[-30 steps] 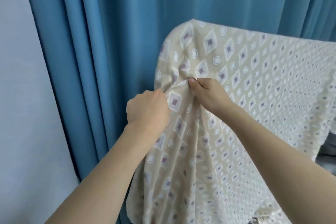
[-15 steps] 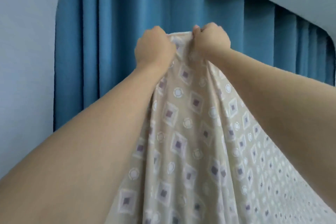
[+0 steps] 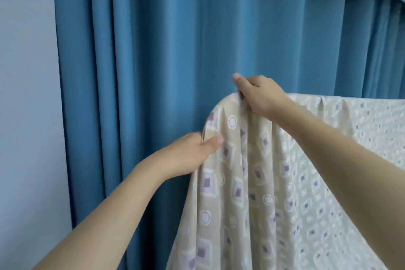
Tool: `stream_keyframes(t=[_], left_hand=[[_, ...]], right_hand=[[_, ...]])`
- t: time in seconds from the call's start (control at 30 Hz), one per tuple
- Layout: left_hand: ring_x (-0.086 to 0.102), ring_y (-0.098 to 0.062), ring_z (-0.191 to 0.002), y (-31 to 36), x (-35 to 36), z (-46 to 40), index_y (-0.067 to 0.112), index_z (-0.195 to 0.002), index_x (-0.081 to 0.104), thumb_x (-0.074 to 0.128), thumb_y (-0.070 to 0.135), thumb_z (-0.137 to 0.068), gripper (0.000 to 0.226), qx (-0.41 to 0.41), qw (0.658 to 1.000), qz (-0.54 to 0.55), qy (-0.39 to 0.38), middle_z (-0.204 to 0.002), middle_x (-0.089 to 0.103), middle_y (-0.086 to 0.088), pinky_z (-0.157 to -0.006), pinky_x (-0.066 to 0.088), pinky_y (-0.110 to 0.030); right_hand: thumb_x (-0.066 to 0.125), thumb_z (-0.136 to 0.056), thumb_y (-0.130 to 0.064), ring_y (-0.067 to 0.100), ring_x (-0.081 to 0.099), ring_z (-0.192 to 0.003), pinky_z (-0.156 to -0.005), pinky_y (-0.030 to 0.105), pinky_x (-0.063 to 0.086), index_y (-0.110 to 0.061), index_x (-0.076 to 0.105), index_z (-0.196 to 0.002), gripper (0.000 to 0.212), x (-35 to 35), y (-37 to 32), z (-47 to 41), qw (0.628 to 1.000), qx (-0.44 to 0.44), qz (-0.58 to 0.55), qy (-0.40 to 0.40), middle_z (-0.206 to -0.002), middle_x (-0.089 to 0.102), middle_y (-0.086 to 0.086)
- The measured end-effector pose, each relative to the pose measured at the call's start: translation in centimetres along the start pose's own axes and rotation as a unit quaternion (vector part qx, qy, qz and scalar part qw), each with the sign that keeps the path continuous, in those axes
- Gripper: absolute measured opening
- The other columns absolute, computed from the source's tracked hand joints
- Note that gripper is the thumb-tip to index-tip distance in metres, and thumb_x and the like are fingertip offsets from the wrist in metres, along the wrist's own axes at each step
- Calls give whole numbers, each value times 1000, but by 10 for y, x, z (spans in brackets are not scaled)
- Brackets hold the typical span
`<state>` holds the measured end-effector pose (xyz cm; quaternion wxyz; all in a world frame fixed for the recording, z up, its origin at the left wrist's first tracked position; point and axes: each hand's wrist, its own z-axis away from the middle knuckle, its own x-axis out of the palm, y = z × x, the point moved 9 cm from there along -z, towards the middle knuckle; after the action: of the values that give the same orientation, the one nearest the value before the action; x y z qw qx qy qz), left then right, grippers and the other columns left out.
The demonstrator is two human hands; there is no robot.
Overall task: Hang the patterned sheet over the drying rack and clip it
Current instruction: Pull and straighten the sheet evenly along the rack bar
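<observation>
Slippage is your main worry here. Your right hand point(image 3: 260, 94) pinches the top corner of the patterned sheet point(image 3: 252, 182), fingers curled over the bunched fabric at the ridge, while your left hand point(image 3: 192, 153) grips the side edge lower down between thumb and fingers. The sheet hangs draped along a line running off to the right, in front of the blue curtain point(image 3: 153, 72); the rack itself is hidden under the cloth, so I cannot tell how much fabric sits over its far side. No clip is visible. If you let go of the corner before clipping, the heavier near side would likely drag the end off. Pulling down with the left hand could do the same.
</observation>
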<state>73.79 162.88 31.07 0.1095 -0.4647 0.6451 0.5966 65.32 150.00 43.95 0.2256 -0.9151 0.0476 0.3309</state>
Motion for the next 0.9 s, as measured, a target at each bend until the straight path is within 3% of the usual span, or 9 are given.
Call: stream_keyframes(t=[0.13, 0.2, 0.27, 0.37, 0.47, 0.6, 0.67, 0.77, 0.9], left_hand=[[64, -6, -95, -17, 14, 26, 28, -120, 45, 33, 62, -96, 44, -2, 988, 38, 150, -110, 65, 7, -90, 50, -35], [62, -16, -74, -22, 17, 44, 23, -101, 38, 34, 60, -97, 38, -14, 976, -17, 215, -84, 63, 0, -73, 53, -39], [57, -24, -65, -25, 18, 61, 19, -92, 34, 36, 56, -97, 38, -30, 947, -153, 279, -73, 57, 0, -61, 49, -39], [52, -28, -63, -22, 20, 74, 16, -77, 38, 28, 52, -101, 44, -65, 909, -282, 299, -68, 51, 1, -57, 42, -35], [47, -27, -64, -15, 26, 71, 17, -65, 35, 24, 44, -104, 49, -71, 917, -302, 253, -65, 45, 1, -60, 36, -33], [59, -38, -83, -6, -21, 55, 12, -73, 54, 33, 42, -102, 47, -64, 956, -133, 253, -83, 64, -13, -76, 50, -43], [63, -37, -84, 15, -80, 37, 13, -72, 57, 37, 43, -99, 45, -38, 942, -26, 332, -82, 67, -12, -81, 53, -46], [59, -38, -102, 86, -162, -1, 15, -86, 60, 36, 35, -102, 36, 18, 901, -72, 427, -104, 67, -13, -83, 44, -38], [55, -37, -116, 136, -230, -46, 7, -118, 62, 40, 16, -100, 30, -37, 857, -182, 482, -125, 61, -16, -78, 37, -35]], right_hand=[[41, -93, -50, 18, 43, -107, -97, 32, 29, -16, 53, -103, 38, -12, 27, 92, 950, -28, -59, 305, -107, 48, -4], [37, -89, -65, 20, 47, -97, -94, 37, 38, -18, 48, -91, 49, 13, 58, 121, 959, 74, -102, 254, -98, 48, -5], [31, -79, -83, 17, 55, -85, -82, 40, 46, -18, 48, -86, 67, 61, 84, 138, 974, 181, -121, 62, -89, 55, -5], [35, -80, -82, 19, 58, -77, -66, 35, 43, -18, 49, -81, 66, 104, 103, 153, 970, 214, -68, -90, -83, 59, -2], [39, -96, -51, 26, 56, -68, -65, 40, 47, -15, 45, -69, 46, 112, 98, 148, 979, 167, -73, -89, -70, 56, 3], [43, -93, -19, 23, 53, -62, -56, 32, 42, -18, 52, -64, 31, 57, 97, 120, 968, 191, -164, 12, -62, 54, 0], [39, -87, -9, 23, 50, -60, -50, 27, 36, -17, 51, -63, 27, -6, 93, 80, 940, 204, -241, 129, -59, 51, 2], [36, -83, -12, 23, 50, -66, -58, 29, 39, -19, 51, -66, 24, -102, 53, -4, 928, 153, -221, 258, -65, 54, 0], [47, -87, -8, 29, 58, -89, -77, 30, 47, -17, 66, -99, 25, -124, -1, -98, 975, 122, -32, 185, -96, 65, 6]])
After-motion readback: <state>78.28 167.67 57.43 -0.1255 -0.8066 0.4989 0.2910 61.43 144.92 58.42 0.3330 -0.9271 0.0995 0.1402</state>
